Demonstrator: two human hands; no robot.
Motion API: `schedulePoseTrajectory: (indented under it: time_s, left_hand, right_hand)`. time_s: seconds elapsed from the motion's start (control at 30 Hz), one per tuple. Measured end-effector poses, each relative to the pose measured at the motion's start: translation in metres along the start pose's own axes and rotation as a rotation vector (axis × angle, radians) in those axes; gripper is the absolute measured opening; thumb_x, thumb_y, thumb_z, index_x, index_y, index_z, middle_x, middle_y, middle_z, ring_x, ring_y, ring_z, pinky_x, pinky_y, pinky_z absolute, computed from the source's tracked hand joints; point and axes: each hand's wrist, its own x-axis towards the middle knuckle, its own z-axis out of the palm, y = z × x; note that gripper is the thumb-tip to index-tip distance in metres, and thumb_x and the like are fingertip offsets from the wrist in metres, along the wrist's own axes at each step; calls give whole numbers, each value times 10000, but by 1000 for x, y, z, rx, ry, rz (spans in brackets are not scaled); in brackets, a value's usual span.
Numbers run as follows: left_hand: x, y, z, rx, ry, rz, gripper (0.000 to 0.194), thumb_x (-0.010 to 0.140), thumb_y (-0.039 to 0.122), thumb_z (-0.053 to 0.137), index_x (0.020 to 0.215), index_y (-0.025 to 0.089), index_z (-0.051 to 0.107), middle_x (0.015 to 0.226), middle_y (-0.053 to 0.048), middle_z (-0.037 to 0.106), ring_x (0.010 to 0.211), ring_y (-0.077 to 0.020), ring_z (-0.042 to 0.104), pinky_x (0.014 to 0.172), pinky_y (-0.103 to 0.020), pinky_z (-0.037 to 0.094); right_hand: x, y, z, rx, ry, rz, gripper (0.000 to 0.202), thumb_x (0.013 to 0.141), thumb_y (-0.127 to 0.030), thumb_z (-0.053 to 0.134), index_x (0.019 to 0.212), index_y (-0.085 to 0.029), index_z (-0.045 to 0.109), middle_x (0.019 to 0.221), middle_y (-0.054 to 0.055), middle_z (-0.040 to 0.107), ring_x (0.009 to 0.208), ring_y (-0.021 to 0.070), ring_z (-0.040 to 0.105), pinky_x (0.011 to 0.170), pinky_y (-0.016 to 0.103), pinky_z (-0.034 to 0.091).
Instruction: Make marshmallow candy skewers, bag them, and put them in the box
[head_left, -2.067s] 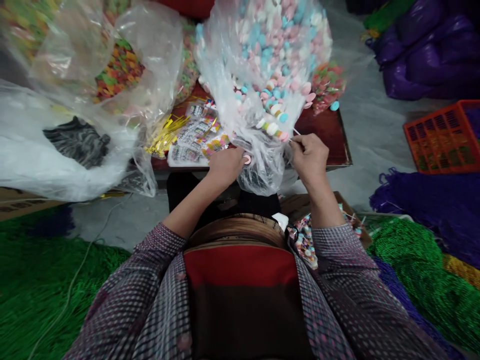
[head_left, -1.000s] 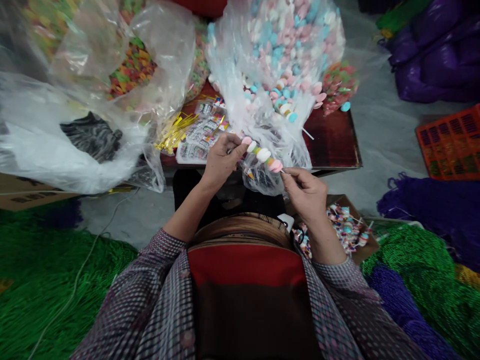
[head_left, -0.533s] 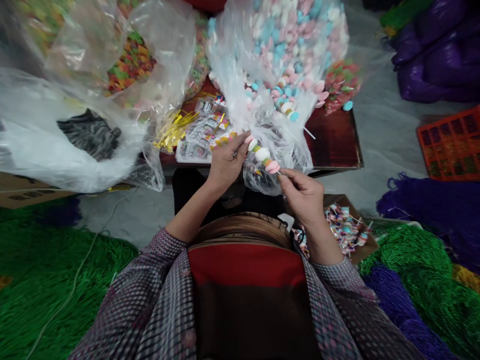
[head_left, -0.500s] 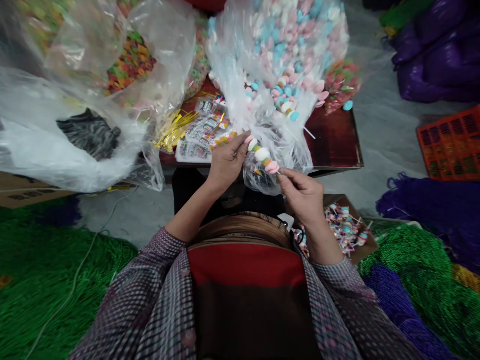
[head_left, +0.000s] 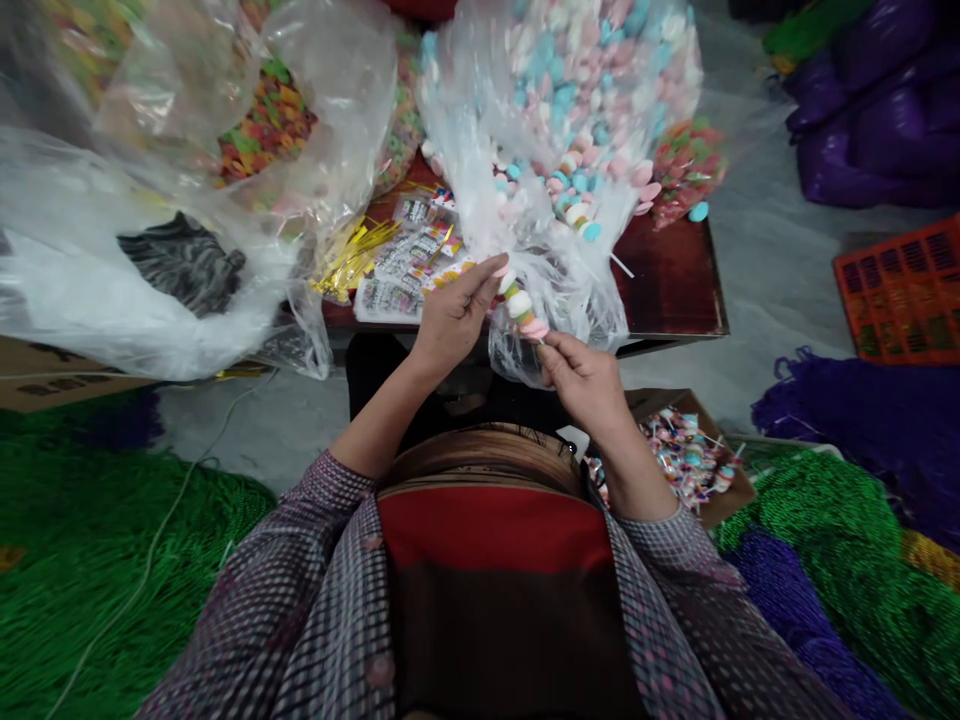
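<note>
Between my hands is a candy skewer (head_left: 518,304), a stick threaded with pink, white and green-orange candies, tilted down to the right. My left hand (head_left: 456,318) pinches its upper end by the topmost pink candy. At the lower end, my right hand (head_left: 585,378) grips the stick just below the last pink candy. Under and behind the skewer lies a crumpled clear plastic bag (head_left: 574,290). Another skewer (head_left: 579,218) rests on the candy at the mouth of the large bag of pink, white and blue candies (head_left: 577,80).
Printed packets (head_left: 401,270) and gold twist ties (head_left: 352,262) lie left on the dark red table (head_left: 667,290). Bags of ring-shaped gummies (head_left: 266,125) stand behind. A carton of wrapped skewers (head_left: 686,455) sits low right, near an orange crate (head_left: 900,290) and green strands (head_left: 825,540).
My right hand has moved left and slightly up, with the skewer's lower end swinging left with it. My left hand stays nearly in place, still pinching the upper end.
</note>
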Motion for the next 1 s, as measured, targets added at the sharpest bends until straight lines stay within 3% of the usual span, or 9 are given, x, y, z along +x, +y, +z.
schedulePoseTrajectory:
  time_s: [0.13, 0.27, 0.43, 0.63, 0.73, 0.83, 0.93, 1.0]
  left_hand:
    - [0, 3, -10, -62, -42, -38, 335, 963, 359, 648, 1291, 332, 713, 1302, -18, 771, 1021, -175, 764, 847, -317, 646]
    - [3, 4, -19, -18, -65, -25, 272, 919, 340, 714, 1185, 307, 764, 1220, -15, 802, 1071, -181, 750, 921, -335, 624]
    - [2, 2, -13, 31, -19, -20, 238, 931, 369, 702, 1142, 292, 779, 1161, -22, 815, 1069, -182, 743, 933, -332, 612]
    - [1, -8, -12, -226, 88, -192, 522, 1007, 652, 456, 1395, 348, 627, 1135, -39, 798, 697, -114, 673, 594, -263, 543]
    - [1, -11, -15, -352, 81, -241, 627, 989, 742, 364, 1398, 339, 617, 1117, -62, 797, 564, -86, 567, 495, -272, 469]
    - [-2, -10, -15, -321, 60, -242, 656, 982, 772, 324, 1397, 354, 611, 1099, -61, 799, 538, -83, 518, 503, -289, 468]
    - [-7, -9, -12, -310, 55, -216, 610, 998, 742, 336, 1362, 352, 631, 1052, -49, 795, 554, -83, 535, 522, -284, 485]
    - [-8, -10, -9, -373, 60, -184, 527, 1006, 695, 408, 1303, 339, 660, 1002, -36, 785, 558, -77, 547, 505, -263, 478]
  right_hand:
    - [1, 0, 2, 174, -35, 74, 345, 946, -524, 619, 1007, -229, 787, 534, -65, 550, 487, 106, 465, 539, 257, 423]
    - [0, 3, 4, 233, -37, 86, 430, 905, -609, 655, 1031, -222, 794, 527, -74, 525, 474, 98, 432, 522, 258, 405]
    - [-2, 3, 8, 200, 12, 66, 449, 902, -642, 645, 1025, -235, 791, 529, -68, 539, 471, 101, 435, 511, 265, 400]
    - [8, 0, 7, 420, 89, 160, 455, 837, -686, 698, 962, -249, 706, 621, -62, 569, 439, 67, 353, 419, 236, 287]
    - [20, -6, 9, 554, 153, 204, 455, 774, -688, 760, 904, -265, 652, 583, -88, 424, 434, 65, 258, 397, 239, 227]
    - [30, -14, 17, 575, 110, 197, 492, 793, -753, 701, 904, -281, 618, 583, -91, 296, 443, 81, 215, 398, 257, 228]
    - [34, -20, 26, 530, 14, 181, 567, 836, -844, 558, 937, -290, 618, 595, -78, 274, 447, 97, 216, 398, 271, 237]
    - [35, -24, 28, 557, -6, 194, 575, 815, -850, 582, 909, -283, 618, 590, -81, 285, 444, 89, 212, 393, 263, 224]
